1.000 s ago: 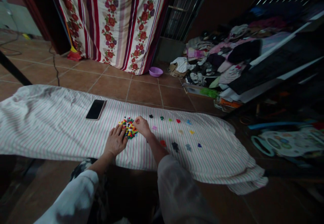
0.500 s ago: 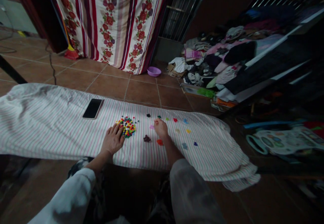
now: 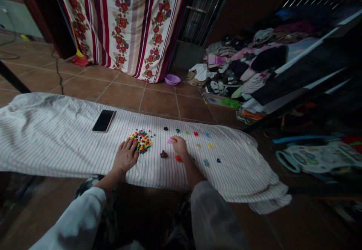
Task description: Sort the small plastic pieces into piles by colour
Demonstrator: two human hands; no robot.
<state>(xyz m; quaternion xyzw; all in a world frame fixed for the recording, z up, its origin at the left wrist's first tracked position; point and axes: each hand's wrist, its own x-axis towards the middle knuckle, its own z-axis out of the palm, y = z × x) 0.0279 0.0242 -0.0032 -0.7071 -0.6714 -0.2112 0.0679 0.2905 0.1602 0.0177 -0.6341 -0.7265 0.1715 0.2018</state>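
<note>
head: left hand (image 3: pixel 126 154) open at mixed pieces (image 3: pixel 144 143); right hand (image 3: pixel 180 146) pinched at pink pieces (image 3: pixel 169 141).

From one bead pile (image 3: pixel 143 143): one phone (image 3: pixel 103 121) at ten o'clock, one broom (image 3: pixel 80 60) at eleven, one basin (image 3: pixel 172 80) at one, at least twelve clusters (image 3: pixel 164 154) between two and four.

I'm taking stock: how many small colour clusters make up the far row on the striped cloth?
5, left to right: black cluster, dark green cluster, light green cluster, red cluster, light blue cluster. None there looks hidden.
</note>
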